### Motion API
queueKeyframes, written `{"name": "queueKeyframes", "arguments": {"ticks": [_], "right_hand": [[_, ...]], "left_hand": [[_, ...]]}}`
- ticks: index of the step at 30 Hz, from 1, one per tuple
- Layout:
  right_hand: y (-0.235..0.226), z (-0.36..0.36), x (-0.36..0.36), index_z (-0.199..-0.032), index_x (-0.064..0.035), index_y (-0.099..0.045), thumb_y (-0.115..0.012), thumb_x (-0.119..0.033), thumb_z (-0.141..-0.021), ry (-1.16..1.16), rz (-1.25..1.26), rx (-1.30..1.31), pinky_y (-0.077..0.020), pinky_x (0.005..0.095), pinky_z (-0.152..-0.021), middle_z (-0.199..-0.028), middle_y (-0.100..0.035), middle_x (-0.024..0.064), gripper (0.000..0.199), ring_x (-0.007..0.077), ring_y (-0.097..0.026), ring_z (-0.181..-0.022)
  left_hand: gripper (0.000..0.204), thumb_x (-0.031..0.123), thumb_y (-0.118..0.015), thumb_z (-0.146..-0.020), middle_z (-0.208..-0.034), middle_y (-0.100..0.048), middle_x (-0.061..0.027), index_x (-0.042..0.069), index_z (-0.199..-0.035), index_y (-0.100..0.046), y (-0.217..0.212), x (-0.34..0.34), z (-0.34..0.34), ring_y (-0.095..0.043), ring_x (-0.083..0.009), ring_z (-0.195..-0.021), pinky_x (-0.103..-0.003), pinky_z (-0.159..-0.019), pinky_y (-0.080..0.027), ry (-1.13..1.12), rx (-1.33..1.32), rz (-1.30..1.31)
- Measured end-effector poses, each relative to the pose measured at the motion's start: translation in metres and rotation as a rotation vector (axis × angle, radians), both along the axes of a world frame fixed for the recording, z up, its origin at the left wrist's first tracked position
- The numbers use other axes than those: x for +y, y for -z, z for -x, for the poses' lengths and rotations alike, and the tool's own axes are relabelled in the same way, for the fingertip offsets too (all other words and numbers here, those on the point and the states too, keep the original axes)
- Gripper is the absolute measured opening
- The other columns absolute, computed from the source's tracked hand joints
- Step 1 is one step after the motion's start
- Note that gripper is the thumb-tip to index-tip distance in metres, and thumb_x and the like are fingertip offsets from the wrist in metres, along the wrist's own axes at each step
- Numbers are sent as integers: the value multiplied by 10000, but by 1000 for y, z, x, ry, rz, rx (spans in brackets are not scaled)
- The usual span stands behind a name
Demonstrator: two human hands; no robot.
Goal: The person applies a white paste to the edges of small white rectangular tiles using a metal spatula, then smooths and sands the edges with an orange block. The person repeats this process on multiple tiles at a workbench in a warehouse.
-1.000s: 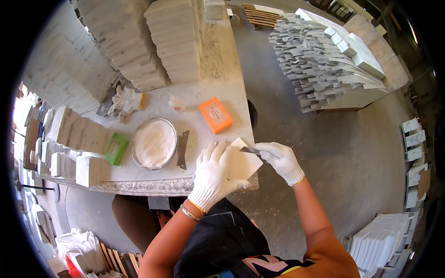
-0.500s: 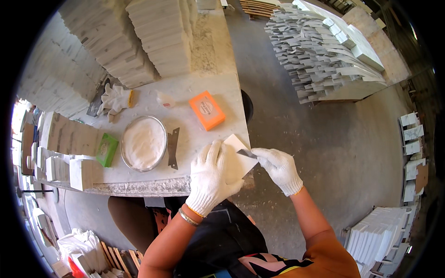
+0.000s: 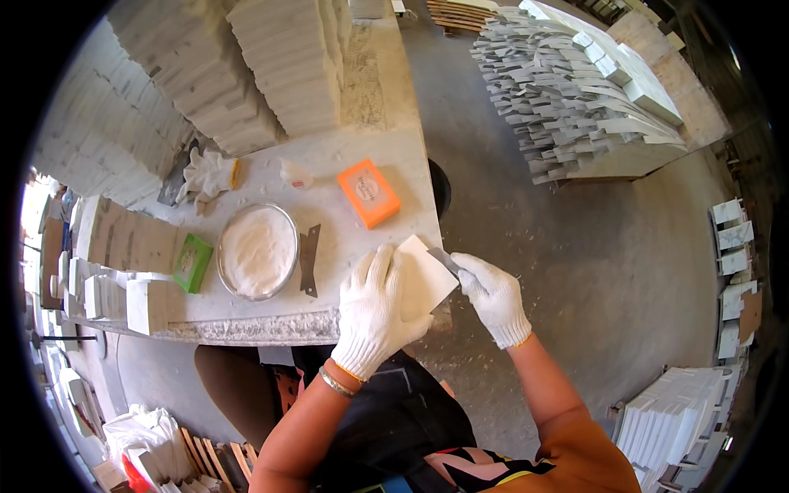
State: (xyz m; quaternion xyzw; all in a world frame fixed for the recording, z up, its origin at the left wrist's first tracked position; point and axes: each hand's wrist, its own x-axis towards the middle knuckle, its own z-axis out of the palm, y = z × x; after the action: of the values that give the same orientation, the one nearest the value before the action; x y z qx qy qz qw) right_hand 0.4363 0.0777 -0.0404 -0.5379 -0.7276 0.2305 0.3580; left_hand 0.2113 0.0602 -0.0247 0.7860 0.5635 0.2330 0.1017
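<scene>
My left hand point(image 3: 371, 308), in a white knit glove, lies flat on the left part of a small white stone tile point(image 3: 425, 275). Its fingers are stretched out and its thumb runs along the tile's near edge. The tile rests at the table's right front corner. My gloved right hand point(image 3: 491, 300) is closed round a grey metal scraper point(image 3: 444, 260), whose blade is at the tile's right edge. To the left lies another flat metal scraper point(image 3: 309, 261) with a narrow waist. Beside it stands a round metal-rimmed bowl of white paste point(image 3: 259, 252).
An orange box point(image 3: 368, 194), a green box point(image 3: 192, 263), a small white bottle point(image 3: 296, 174) and spare gloves point(image 3: 207, 176) share the marble table point(image 3: 362, 144). Tall tile stacks point(image 3: 288, 66) rise behind. A stack of stone strips point(image 3: 575, 115) stands across the floor at right.
My right hand and its scraper have moved slightly up and left, off the tile's face to its right edge. The left hand stays on the tile.
</scene>
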Motion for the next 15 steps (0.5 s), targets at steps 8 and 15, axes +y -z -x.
{"name": "queueKeyframes", "arguments": {"ticks": [8,15], "right_hand": [[-3,-7,-9,-1258,-90,-716,-701,-67,-941,19,168,142,-594,338,-808,-1138,-761,140,319,287,-752,-934],[-2,1,-7,-1231,-114,-731,-702,-87,-927,-91,79,29,-589,353,-770,-1077,-759,146,307,303,-748,-913]], "left_hand": [[915,418,-845,-624,-1466,-499,-194,-9,-1375,-543,2,-2,1,-477,-415,-1332,-529,-1090,-403,-7,-40,81],[891,368,-843,-605,-1448,-506,-188,-2,-1362,-555,-6,-2,0,-518,-391,-1283,-510,-1010,-452,3,-31,55]]}}
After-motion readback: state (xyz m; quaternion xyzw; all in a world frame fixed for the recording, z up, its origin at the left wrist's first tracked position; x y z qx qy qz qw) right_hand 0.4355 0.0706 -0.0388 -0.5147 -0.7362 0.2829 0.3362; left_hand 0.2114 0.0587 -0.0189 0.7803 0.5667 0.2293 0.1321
